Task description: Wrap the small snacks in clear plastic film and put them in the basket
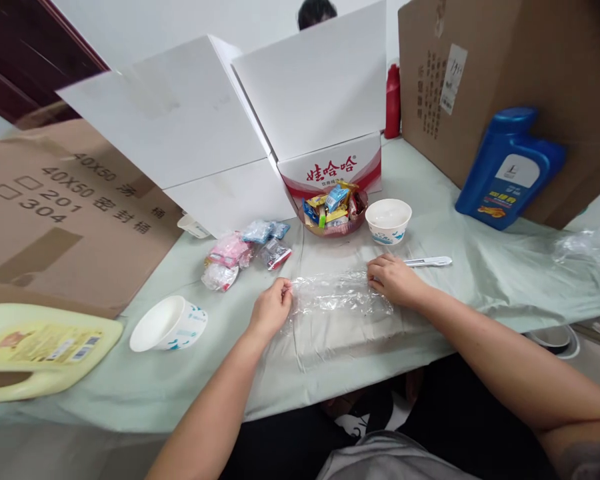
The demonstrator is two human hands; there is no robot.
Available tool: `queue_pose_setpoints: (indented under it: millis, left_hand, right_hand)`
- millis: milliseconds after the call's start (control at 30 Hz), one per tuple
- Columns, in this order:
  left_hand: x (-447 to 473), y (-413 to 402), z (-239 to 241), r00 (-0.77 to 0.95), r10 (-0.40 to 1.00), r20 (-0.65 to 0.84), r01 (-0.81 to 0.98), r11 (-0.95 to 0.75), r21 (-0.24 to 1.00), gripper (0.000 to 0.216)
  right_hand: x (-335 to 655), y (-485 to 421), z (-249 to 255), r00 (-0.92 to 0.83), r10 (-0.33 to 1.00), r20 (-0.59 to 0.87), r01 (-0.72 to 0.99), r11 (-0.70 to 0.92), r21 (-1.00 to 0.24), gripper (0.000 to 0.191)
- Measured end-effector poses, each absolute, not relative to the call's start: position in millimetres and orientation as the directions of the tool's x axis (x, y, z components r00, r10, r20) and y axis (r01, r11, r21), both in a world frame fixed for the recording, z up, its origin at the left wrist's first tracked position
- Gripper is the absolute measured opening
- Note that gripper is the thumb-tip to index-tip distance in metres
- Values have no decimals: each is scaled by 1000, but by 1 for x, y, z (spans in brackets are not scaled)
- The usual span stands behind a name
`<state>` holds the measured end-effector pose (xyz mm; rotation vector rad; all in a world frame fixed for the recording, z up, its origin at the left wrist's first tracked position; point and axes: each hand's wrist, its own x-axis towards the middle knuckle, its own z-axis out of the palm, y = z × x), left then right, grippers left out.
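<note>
"How far along is it?"

"The clear crinkled plastic film (330, 297) lies opened out near the front edge of the pale green cloth-covered desk (330, 367), though not yet smooth or let go. That loose pile of pink, blue and clear wrapped packets (230, 250) sits apart from it, farther from that edge."

"And the grip?"

"The left hand (271, 305) has thumb and forefinger pressed together, pinching the film's left end. The right hand (396, 281) curls its fingers onto the right end, beside a slim white cutter-like tool (433, 261); whether it pinches, I can't tell."
</note>
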<state>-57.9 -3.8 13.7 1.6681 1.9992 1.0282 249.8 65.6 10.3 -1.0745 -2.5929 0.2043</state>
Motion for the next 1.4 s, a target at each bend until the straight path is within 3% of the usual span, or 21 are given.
queue_pose_setpoints:
  millis: [133,267,433,500,600,700,767,833,900,967,1000,1067,1133,1267,1400]
  left_hand:
    - [-68,2,17,-258,950,177,696,56,716,11]
    - [-74,8,16,-166,981,101,644,30,764,10]
    - [-69,6,16,-43,999,-4,606,29,795,13]
    - [-65,3,19,-13,998,-55,691,49,722,9]
    - [-57,-1,22,-10,994,-108,874,62,482,3]
    - [-49,-4,24,-59,994,-94,967,80,242,8]
    - [-47,-5,28,-102,992,-75,979,113,170,16]
    - [-50,-4,34,-156,987,29,978,150,147,25]
    - [-51,-3,42,-166,949,269,983,137,123,28]
    - [-48,-2,47,-40,875,483,997,0,82,21]
    - [-43,-2,48,80,852,517,990,-130,61,18]
    - [-29,-2,41,376,818,435,891,-449,73,17]
    - [-14,-3,28,610,741,281,735,-662,148,20]
    - [2,-6,1,667,727,162,703,-686,186,45]
    - [0,-9,-6,645,756,110,738,-654,167,52]
  right_hand:
    - [249,68,9,-626,741,242,665,670,-331,10]
    - [251,69,12,-517,821,241,610,551,-569,9]
    - [259,69,18,-419,906,53,595,319,-738,5]
    - [262,69,20,-417,909,-3,635,289,-717,8]
    - [265,67,19,-416,909,16,703,333,-628,10]
    - [262,65,16,-425,904,58,743,384,-548,13]
    - [260,64,15,-449,892,58,750,411,-518,14]
    - [258,63,15,-469,882,50,752,428,-502,15]
    - [257,63,15,-476,878,45,755,434,-492,15]
    - [257,63,15,-477,878,41,759,435,-484,15]
    - [256,63,16,-477,878,39,762,436,-478,14]
    - [255,63,16,-474,880,36,772,435,-465,14]
    - [255,62,16,-463,886,31,784,426,-450,13]
    - [253,59,16,-413,910,30,817,385,-430,14]
    - [250,62,17,-334,941,50,879,330,-345,21]
